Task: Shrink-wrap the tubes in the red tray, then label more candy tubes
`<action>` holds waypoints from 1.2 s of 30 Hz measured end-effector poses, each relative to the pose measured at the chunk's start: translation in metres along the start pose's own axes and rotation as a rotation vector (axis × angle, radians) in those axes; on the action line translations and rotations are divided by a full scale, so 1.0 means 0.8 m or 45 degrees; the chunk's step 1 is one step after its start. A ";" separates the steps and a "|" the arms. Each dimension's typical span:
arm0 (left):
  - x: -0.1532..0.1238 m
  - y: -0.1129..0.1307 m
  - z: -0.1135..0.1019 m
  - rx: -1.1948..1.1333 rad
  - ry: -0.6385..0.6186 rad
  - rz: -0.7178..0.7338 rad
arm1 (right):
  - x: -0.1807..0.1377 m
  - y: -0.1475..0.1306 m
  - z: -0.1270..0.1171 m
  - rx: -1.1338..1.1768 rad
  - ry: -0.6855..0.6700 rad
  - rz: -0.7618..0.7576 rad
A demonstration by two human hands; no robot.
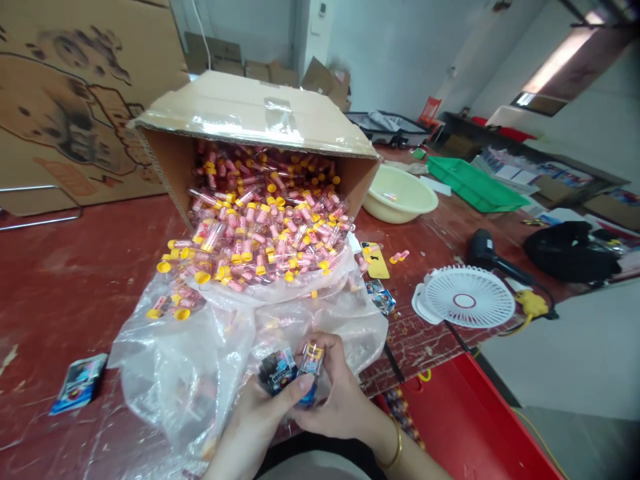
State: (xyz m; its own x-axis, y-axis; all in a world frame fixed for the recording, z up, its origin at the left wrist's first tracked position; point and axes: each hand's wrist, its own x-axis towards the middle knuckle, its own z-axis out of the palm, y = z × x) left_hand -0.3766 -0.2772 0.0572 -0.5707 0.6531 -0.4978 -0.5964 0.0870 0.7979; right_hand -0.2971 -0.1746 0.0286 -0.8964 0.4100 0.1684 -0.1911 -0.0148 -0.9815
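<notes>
My left hand (265, 407) is closed around a small stack of black-and-blue printed packets (278, 369). Its thumb presses against a small clear tube (312, 359), which shows yellow near its top and blue lower down. My right hand (340, 390), with a gold bracelet on the wrist, grips this tube from the other side. Both hands meet over the front of a crumpled clear plastic bag (200, 353). Behind them, a heap of clear tubes with yellow caps and pink contents (270, 233) spills from a tipped cardboard box (250, 110) onto the bag.
Blue packets (79, 383) lie at the left, more packets (381, 297) right of the bag. Beyond are a yellow phone (375, 260), white fan (467, 298), hair dryer (493, 257), pale basin (400, 193) and green tray (475, 183). A red bin (470, 420) stands below the table edge.
</notes>
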 end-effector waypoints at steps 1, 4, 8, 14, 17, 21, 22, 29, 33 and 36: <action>0.000 -0.001 0.003 0.037 0.001 0.000 | 0.000 -0.004 -0.004 0.037 0.004 0.021; -0.001 -0.007 0.009 0.109 0.013 -0.038 | -0.013 -0.019 -0.028 0.031 0.147 0.039; 0.001 -0.017 0.009 0.027 -0.088 -0.233 | -0.090 -0.016 -0.100 -0.197 0.829 0.113; 0.010 -0.021 0.009 0.216 -0.166 -0.321 | -0.261 0.081 -0.221 -0.645 1.670 0.412; 0.013 -0.023 0.011 0.282 -0.118 -0.265 | -0.283 0.151 -0.241 -0.636 1.625 0.654; 0.015 -0.029 0.008 0.240 -0.043 -0.322 | -0.266 0.210 -0.239 -0.645 1.476 0.866; 0.016 -0.030 0.007 0.219 -0.017 -0.327 | -0.263 0.214 -0.239 -0.663 1.451 0.883; 0.010 -0.025 0.011 0.163 0.046 -0.268 | -0.277 0.131 -0.249 -0.912 1.474 0.600; 0.008 -0.016 0.010 0.179 0.074 -0.161 | -0.194 0.057 -0.210 -0.954 1.286 0.209; 0.007 -0.007 0.000 0.168 0.103 -0.095 | -0.066 0.016 -0.152 -1.107 0.772 -0.285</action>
State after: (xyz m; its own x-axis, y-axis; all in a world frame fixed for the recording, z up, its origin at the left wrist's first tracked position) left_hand -0.3767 -0.2741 0.0496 -0.5741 0.5792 -0.5788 -0.5624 0.2348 0.7928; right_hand -0.2032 -0.0856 -0.0040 -0.4834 0.7094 0.5129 0.2373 0.6702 -0.7032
